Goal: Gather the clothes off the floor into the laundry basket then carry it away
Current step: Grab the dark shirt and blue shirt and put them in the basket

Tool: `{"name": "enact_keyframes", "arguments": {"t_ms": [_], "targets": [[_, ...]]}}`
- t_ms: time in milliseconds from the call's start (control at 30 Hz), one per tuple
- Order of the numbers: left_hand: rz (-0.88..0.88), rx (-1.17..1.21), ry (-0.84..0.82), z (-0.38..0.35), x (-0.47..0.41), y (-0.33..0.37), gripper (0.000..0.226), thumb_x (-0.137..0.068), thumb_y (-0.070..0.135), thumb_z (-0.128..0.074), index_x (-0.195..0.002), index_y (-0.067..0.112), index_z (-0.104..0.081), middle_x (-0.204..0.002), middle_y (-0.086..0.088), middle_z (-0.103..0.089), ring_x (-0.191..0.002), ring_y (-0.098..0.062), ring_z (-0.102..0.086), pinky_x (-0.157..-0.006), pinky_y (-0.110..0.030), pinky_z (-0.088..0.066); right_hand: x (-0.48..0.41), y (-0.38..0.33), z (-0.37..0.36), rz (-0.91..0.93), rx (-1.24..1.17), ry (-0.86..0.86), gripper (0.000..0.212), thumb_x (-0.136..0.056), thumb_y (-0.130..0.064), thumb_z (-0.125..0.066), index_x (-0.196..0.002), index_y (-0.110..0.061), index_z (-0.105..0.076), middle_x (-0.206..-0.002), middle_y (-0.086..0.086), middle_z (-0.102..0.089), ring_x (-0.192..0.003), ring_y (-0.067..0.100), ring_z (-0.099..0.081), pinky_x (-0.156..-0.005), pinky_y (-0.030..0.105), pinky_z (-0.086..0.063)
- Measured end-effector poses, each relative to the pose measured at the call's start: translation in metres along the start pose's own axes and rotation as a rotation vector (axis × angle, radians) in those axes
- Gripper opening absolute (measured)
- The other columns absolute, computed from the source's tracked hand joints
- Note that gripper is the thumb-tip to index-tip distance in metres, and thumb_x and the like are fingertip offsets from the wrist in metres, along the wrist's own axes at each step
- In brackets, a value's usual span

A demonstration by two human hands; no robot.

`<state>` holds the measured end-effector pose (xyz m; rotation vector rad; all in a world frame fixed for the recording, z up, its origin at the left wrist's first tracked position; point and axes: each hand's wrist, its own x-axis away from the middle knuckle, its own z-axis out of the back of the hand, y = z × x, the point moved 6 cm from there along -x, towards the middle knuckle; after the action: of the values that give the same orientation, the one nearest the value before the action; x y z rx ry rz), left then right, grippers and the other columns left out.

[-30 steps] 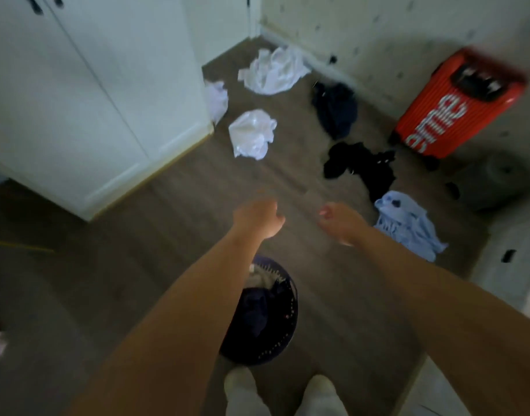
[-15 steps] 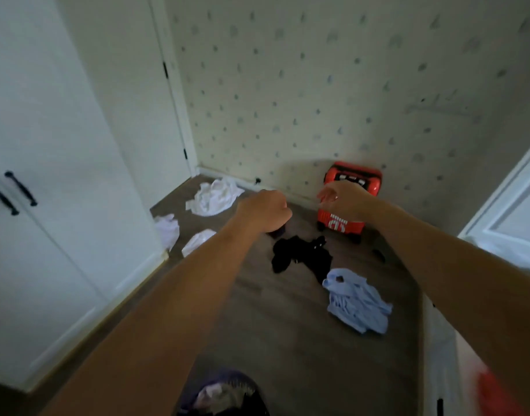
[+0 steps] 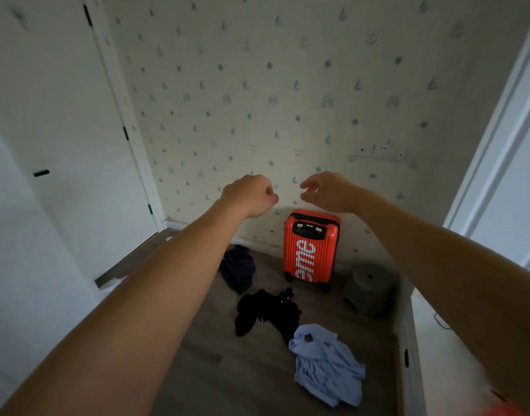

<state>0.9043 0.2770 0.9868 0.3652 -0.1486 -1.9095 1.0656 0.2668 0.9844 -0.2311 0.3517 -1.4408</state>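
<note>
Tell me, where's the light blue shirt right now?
The light blue shirt lies crumpled on the floor at lower right of the head view, just in front of the black garment.

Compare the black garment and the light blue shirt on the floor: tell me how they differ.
The black garment is dark and lies nearer the red suitcase; the light blue shirt is pale and lies closer to the camera. The black garment looks bunched into a smaller heap, while the blue shirt spreads wider. Both are crumpled on the wood floor, touching at one edge, and neither hand holds them.
</note>
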Motion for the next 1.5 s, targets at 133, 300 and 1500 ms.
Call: {"name": "enact_keyframes", "arguments": {"t_ms": [133, 300, 1500], "targets": [[-0.056, -0.037, -0.017, -0.012, -0.036, 0.041, 0.03, -0.094, 0.031, -0.047, -0.112, 0.015, -0.066, -0.11, -0.005, -0.066, -0.093, -0.025, -0.061, -0.073, -0.03, -0.041, -0.007, 0.044, 0.021, -0.048, -0.037, 0.031, 0.04, -0.096, -0.032, -0.052, -0.134, -0.019, -0.054, -0.133, 0.001, -0.058, -0.123, 0.021, -0.052, -0.101, 0.03, -0.038], [-0.101, -0.043, -0.032, -0.027, -0.08, 0.063, 0.031, -0.093, 0.031, -0.048, -0.108, 0.013, -0.068, -0.098, -0.005, -0.065, -0.084, -0.026, -0.06, -0.075, -0.033, -0.045, -0.027, 0.086, 0.017, -0.109, -0.049, 0.021, 0.04, -0.095, -0.033, -0.053, -0.133, -0.018, -0.055, -0.134, 0.003, -0.058, -0.121, 0.021, -0.054, -0.1, 0.03, -0.039], [-0.057, 0.117, -0.653, -0.589, -0.436, -0.126, 0.023, -0.092, 0.027, -0.048, -0.08, 0.013, -0.061, -0.083, -0.006, -0.06, -0.078, -0.027, -0.057, -0.064, -0.03, -0.039, -0.347, 0.435, -0.45, -0.55, -0.236, -0.526, 0.039, -0.093, -0.03, -0.055, -0.128, -0.015, -0.057, -0.135, 0.007, -0.055, -0.122, 0.027, -0.052, -0.101, 0.032, -0.04]]}}
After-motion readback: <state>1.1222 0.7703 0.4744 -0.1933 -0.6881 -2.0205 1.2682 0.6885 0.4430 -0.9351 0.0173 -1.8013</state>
